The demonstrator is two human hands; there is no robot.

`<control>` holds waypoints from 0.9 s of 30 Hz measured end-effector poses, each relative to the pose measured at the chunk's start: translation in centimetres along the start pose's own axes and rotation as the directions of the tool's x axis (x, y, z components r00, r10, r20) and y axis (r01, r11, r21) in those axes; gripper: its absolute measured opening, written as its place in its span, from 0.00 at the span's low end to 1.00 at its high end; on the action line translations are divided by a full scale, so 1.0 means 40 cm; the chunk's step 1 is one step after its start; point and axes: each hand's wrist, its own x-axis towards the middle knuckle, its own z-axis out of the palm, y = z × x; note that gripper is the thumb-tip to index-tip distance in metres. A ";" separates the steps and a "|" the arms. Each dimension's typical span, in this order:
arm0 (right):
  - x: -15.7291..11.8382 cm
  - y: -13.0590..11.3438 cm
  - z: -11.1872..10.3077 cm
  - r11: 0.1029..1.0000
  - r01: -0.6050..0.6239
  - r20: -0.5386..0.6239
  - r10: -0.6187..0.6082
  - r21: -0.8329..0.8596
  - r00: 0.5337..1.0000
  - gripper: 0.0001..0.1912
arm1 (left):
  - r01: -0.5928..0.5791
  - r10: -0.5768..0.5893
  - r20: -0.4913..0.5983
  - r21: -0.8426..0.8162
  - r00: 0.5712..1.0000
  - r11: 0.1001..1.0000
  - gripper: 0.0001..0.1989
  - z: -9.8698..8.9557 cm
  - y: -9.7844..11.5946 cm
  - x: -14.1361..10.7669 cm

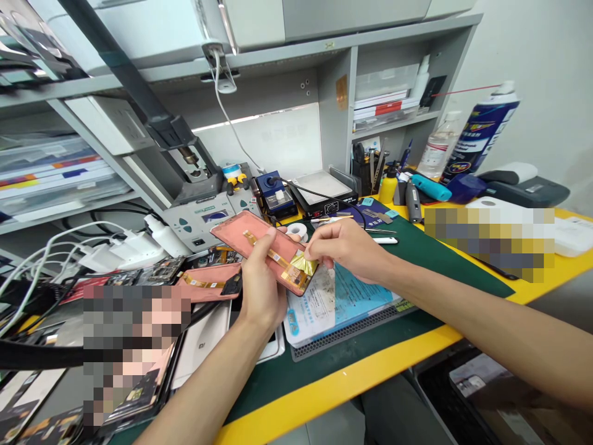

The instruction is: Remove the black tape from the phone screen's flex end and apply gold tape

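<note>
My left hand (262,290) holds a phone display panel (254,242) tilted up, its pink-backed side facing me. A thin gold flex cable (264,253) runs across that back. At the panel's lower corner, my right hand (345,247) pinches a crinkled gold foil tab (304,266) between thumb and fingers. Just left of my left hand, a second pink-backed panel (208,283) with its own gold flex lies on the bench.
A green mat (430,290) on a yellow bench holds a printed blue-and-white sheet, tape, and small tools. A hot plate, soldering station, and spray can stand behind. Stacked screens, chargers, and cables crowd the left; shelves rise at the back.
</note>
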 end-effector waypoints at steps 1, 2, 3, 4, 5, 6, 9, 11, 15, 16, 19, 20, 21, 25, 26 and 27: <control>0.000 0.000 0.000 1.000 -0.002 -0.001 0.002 0.001 1.000 0.06 | 0.000 0.000 0.003 -0.001 1.000 1.000 0.10 0.001 0.000 0.001; 0.000 0.000 0.001 1.000 -0.004 -0.002 0.004 0.003 1.000 0.06 | -0.002 0.002 0.006 0.000 1.000 1.000 0.10 0.001 -0.001 0.001; 0.001 0.000 0.001 1.000 -0.006 -0.002 0.006 0.004 1.000 0.06 | -0.003 0.003 0.008 0.001 1.000 1.000 0.10 0.001 -0.001 0.002; 0.001 0.000 0.001 1.000 -0.008 -0.002 0.008 0.005 1.000 0.06 | -0.003 0.003 0.010 -0.001 1.000 1.000 0.09 0.001 -0.001 0.002; 0.001 0.000 0.001 1.000 -0.010 -0.003 0.010 0.005 1.000 0.06 | -0.004 0.004 0.010 -0.004 1.000 1.000 0.09 0.001 -0.001 0.002; 0.001 0.000 0.001 1.000 -0.011 -0.003 0.011 0.005 1.000 0.06 | -0.005 0.005 0.011 -0.007 1.000 1.000 0.09 0.001 -0.001 0.001; -0.001 0.000 0.001 1.000 -0.012 -0.004 0.012 0.004 1.000 0.06 | 0.000 0.000 0.014 -0.009 1.000 1.000 0.10 -0.001 -0.001 0.000; -0.002 0.000 0.001 1.000 -0.013 -0.005 0.013 0.003 1.000 0.06 | -0.001 0.001 0.011 -0.004 1.000 1.000 0.10 -0.001 -0.001 -0.001; -0.002 0.001 0.000 1.000 -0.017 -0.004 0.017 0.007 1.000 0.06 | -0.010 0.010 0.004 0.001 1.000 1.000 0.09 0.000 -0.001 -0.002; -0.002 0.001 -0.001 1.000 -0.018 -0.004 0.018 0.008 1.000 0.06 | -0.008 0.008 0.006 0.000 1.000 1.000 0.09 0.000 -0.001 -0.002; 0.000 0.001 -0.002 1.000 -0.020 -0.005 0.020 0.010 1.000 0.06 | -0.010 0.010 0.009 -0.001 1.000 1.000 0.10 -0.001 -0.001 -0.002; 0.001 0.000 -0.003 1.000 -0.019 -0.005 0.019 0.010 1.000 0.06 | -0.012 0.012 0.009 0.000 1.000 1.000 0.10 -0.001 -0.001 -0.002; 0.001 0.000 -0.002 1.000 -0.019 -0.005 0.019 0.011 1.000 0.06 | -0.012 0.012 0.008 0.003 1.000 1.000 0.10 -0.001 -0.001 -0.002; 0.002 0.000 0.000 1.000 -0.018 -0.006 0.018 0.013 1.000 0.07 | -0.016 0.015 0.009 0.005 1.000 1.000 0.10 -0.001 -0.002 0.000; 0.002 0.000 0.000 1.000 -0.019 -0.006 0.019 0.015 1.000 0.07 | -0.019 0.019 0.009 0.004 1.000 1.000 0.10 -0.001 -0.002 0.001; 0.002 0.000 0.001 1.000 -0.021 -0.006 0.021 0.017 1.000 0.07 | -0.022 0.022 0.009 0.003 1.000 1.000 0.10 -0.001 -0.002 0.001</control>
